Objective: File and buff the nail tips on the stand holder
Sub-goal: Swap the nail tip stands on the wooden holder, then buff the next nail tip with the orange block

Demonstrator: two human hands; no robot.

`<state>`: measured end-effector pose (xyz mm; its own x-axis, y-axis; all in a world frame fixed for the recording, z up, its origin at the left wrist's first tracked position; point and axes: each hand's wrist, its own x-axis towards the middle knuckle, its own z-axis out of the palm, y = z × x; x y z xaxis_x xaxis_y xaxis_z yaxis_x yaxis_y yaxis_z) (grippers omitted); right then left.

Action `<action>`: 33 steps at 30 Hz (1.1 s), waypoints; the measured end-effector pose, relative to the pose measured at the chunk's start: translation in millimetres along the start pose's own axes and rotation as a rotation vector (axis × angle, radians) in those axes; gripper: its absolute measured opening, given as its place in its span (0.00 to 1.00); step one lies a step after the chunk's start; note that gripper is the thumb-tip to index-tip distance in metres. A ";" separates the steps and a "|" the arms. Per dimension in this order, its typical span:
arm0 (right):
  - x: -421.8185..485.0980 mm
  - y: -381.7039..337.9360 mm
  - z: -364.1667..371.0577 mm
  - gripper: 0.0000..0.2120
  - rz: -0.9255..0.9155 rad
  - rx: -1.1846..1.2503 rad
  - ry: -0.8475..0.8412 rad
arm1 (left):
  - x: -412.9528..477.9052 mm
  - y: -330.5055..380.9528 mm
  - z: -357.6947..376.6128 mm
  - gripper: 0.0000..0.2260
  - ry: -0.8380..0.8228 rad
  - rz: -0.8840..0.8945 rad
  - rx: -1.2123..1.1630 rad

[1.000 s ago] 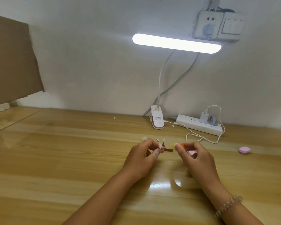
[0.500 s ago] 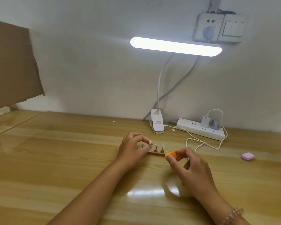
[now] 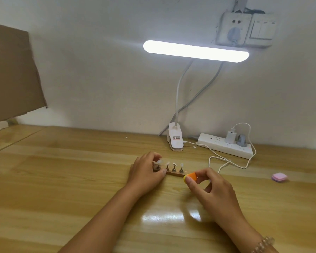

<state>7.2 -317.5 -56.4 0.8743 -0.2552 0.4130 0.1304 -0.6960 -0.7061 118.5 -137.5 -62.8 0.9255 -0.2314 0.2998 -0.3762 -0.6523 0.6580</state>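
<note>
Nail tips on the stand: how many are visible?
4, in a row on the stand: first tip at the left hand, then second tip, third tip, fourth tip rightward. The hand may hide more.

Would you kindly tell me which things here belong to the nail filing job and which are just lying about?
Job: stand holder, nail tips, orange buffer block pinched in the right hand, left hand gripping the holder's end.
Lying about: clip lamp, power strip, white cable, pink block, cardboard.

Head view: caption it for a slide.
Left hand holds a brown wooden stand holder of clear nail tips; right hand pinches an orange-and-yellow buffer block.
</note>
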 end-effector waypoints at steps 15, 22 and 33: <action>-0.4 -3.6 -2.4 0.08 0.007 -0.008 -0.004 | -20.7 -5.4 -21.4 0.06 0.128 0.143 0.196; -11.0 -17.5 -2.6 0.18 -0.103 0.055 0.011 | -45.6 6.1 -16.0 0.04 -0.053 0.259 0.000; -15.0 -17.6 0.4 0.16 -0.156 -0.072 -0.068 | -50.3 13.7 -4.7 0.06 -0.071 0.239 -0.176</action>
<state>-8.0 -301.2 -50.4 0.8761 -0.0962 0.4725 0.2349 -0.7706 -0.5925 66.6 -131.4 -65.6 0.8082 -0.4170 0.4158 -0.5798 -0.4399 0.6858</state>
